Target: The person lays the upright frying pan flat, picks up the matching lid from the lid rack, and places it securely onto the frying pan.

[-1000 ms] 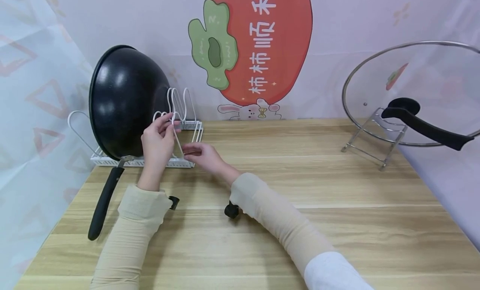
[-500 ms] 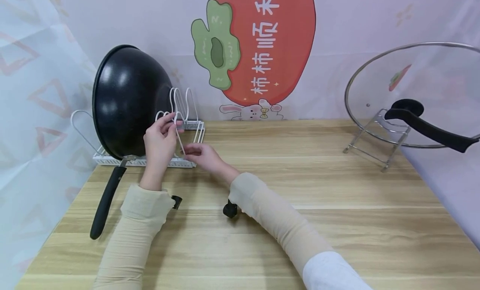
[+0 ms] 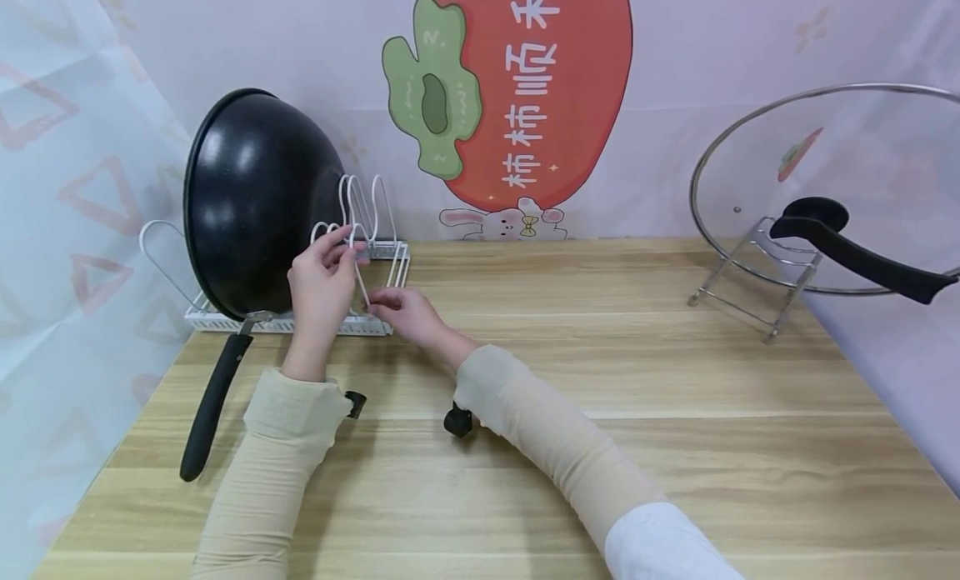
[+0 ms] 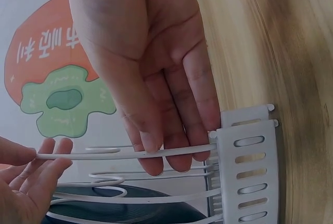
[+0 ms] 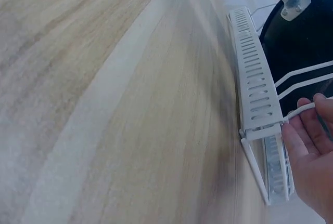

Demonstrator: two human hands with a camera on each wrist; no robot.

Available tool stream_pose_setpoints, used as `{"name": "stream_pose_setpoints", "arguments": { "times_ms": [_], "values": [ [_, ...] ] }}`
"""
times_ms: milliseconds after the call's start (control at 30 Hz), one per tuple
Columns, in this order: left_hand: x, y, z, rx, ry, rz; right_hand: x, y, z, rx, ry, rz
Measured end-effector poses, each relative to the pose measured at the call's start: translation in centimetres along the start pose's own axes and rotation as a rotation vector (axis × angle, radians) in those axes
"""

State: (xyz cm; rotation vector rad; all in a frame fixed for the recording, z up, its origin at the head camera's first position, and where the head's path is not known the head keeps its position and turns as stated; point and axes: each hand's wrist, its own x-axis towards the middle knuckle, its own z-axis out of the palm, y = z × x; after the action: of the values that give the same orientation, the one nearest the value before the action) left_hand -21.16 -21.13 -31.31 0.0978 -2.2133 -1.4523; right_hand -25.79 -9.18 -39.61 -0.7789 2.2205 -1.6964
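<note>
A white wire rack with a slotted base stands at the back left. My left hand pinches the upper part of its rightmost front wire divider between thumb and fingers. Lower on the same divider, close over the base, my right hand grips the wire; its thumb lies on one side and its fingers behind in the left wrist view. In the right wrist view, the right hand is at the base's corner. A black wok rests on its side in the rack, partly hidden by the left hand.
The wok's black handle juts forward over the wooden table. At the right, a large glass lid with a black handle leans on a metal stand. A printed cloth hangs behind.
The head view has shifted slightly. My right fingers have closed in a little on the lower wire; the left hand keeps its hold, and the wok and lid stay put.
</note>
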Motion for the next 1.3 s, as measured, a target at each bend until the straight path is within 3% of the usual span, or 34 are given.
{"name": "stream_pose_setpoints", "arguments": {
  "times_ms": [333, 700, 1100, 1300],
  "values": [
    [0.1, -0.1, 0.2, -0.034, 0.019, 0.004, 0.2, -0.3, 0.5, -0.057, 0.051, 0.04],
    [0.2, -0.4, 0.2, -0.041, 0.038, 0.017, 0.1, -0.3, 0.8, -0.066, 0.059, 0.022],
    [0.2, -0.5, 0.9, -0.007, 0.044, 0.063, -0.1, -0.2, 0.2, -0.082, 0.061, 0.043],
    [0.2, -0.1, 1.4, -0.018, 0.034, 0.055, -0.1, 0.0, -0.4, -0.1, 0.073, 0.051]
  ]
}}
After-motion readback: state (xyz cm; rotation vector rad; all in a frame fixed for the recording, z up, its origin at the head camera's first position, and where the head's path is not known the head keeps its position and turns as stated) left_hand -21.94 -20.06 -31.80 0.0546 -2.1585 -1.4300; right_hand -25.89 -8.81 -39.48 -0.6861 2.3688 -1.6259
